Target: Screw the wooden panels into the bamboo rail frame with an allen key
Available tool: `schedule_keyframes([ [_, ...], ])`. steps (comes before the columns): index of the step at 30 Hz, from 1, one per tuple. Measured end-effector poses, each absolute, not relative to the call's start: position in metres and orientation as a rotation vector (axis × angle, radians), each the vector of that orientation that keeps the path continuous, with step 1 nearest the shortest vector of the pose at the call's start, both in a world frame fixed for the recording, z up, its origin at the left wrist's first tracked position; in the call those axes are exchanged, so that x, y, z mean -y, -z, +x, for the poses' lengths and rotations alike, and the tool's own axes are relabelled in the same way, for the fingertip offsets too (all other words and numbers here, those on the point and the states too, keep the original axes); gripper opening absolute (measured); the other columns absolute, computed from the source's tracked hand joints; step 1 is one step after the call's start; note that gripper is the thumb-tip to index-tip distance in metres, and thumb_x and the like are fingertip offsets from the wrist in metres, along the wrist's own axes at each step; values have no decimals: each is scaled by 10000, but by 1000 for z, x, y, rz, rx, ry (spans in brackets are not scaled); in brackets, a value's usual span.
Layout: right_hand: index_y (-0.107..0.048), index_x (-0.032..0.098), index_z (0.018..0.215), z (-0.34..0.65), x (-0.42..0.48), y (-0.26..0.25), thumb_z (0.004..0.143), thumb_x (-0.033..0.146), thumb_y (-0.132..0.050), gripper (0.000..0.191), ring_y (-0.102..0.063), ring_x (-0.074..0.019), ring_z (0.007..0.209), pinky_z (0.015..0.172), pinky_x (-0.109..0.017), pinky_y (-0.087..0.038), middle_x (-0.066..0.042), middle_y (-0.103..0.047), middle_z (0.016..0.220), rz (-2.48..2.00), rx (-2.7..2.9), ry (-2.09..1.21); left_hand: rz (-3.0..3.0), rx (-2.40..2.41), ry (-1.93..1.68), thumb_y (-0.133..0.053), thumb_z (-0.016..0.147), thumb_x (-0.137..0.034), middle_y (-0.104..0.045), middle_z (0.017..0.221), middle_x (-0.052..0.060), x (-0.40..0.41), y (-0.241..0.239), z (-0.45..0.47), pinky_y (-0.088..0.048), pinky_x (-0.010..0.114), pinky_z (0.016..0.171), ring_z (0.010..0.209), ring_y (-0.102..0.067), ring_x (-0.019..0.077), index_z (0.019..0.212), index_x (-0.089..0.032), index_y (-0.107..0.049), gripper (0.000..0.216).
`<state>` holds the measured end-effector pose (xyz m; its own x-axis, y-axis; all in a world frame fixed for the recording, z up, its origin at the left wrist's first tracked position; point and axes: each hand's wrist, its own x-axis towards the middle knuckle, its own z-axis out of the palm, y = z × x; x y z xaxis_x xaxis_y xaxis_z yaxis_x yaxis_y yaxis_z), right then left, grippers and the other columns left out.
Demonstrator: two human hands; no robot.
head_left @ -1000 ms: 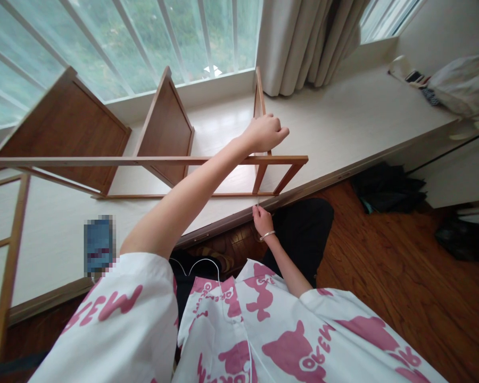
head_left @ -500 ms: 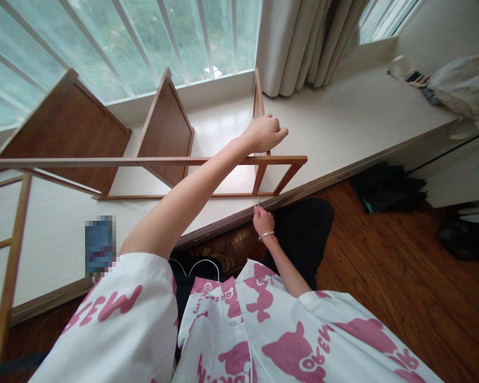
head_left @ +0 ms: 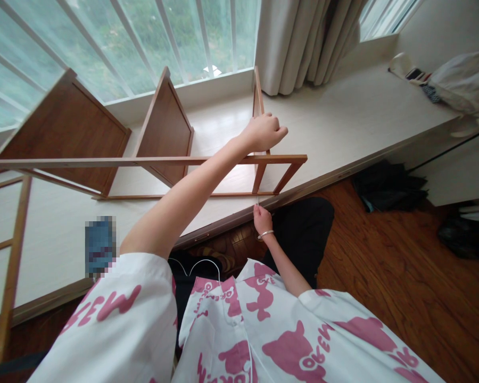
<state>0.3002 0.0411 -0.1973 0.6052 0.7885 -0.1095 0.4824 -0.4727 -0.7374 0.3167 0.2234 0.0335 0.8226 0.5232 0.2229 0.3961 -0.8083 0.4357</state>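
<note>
A brown wooden shelf frame (head_left: 163, 125) lies on its side on a pale platform (head_left: 355, 125) by the window. My left hand (head_left: 264, 132) is closed over the top of the frame's right end panel. My right hand (head_left: 262, 217) is lower, at the platform's front edge, pinching a thin metal tool (head_left: 257, 200) that points up at the frame's bottom rail. A bracelet sits on that wrist.
A blurred blue phone (head_left: 99, 246) lies on the platform at the left. Curtains (head_left: 303, 42) hang at the back. A dark bag (head_left: 389, 186) rests on the wooden floor at the right. White bedding (head_left: 463, 80) and small items sit at the far right.
</note>
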Motion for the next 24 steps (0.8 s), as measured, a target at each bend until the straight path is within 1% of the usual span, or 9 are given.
schedule_keyframes([
  [5, -402, 194, 544, 298, -45, 201, 848, 491, -279, 442, -367, -102, 497, 512, -221, -283, 24, -418, 495, -1872, 859, -701, 2603, -676, -481, -323, 801, -301, -491, 713, 86, -225, -32, 317, -371, 368, 820, 895, -506, 230, 689, -96, -529, 312],
  [12, -367, 206, 523, 295, -47, 192, 804, 544, -352, 440, -302, -86, 425, 438, -219, -254, 48, -331, 441, -1687, 687, -877, 2623, -683, -508, -321, 793, -296, -505, 731, 80, -225, -30, 318, -374, 356, 818, 918, -508, 225, 724, -94, -540, 306],
  [16, -370, 207, 518, 294, -46, 186, 799, 547, -357, 442, -309, -87, 418, 433, -220, -260, 49, -330, 430, -1695, 685, -887, 2637, -680, -492, -314, 796, -298, -522, 753, 87, -225, -31, 317, -381, 348, 816, 914, -511, 219, 726, -100, -542, 310],
  [24, -412, 204, 528, 301, -38, 170, 813, 526, -329, 438, -394, -111, 469, 471, -226, -303, 26, -404, 449, -1809, 823, -808, 2634, -704, -451, -311, 812, -303, -503, 783, 92, -226, -33, 317, -369, 369, 861, 932, -506, 227, 726, -100, -533, 313],
])
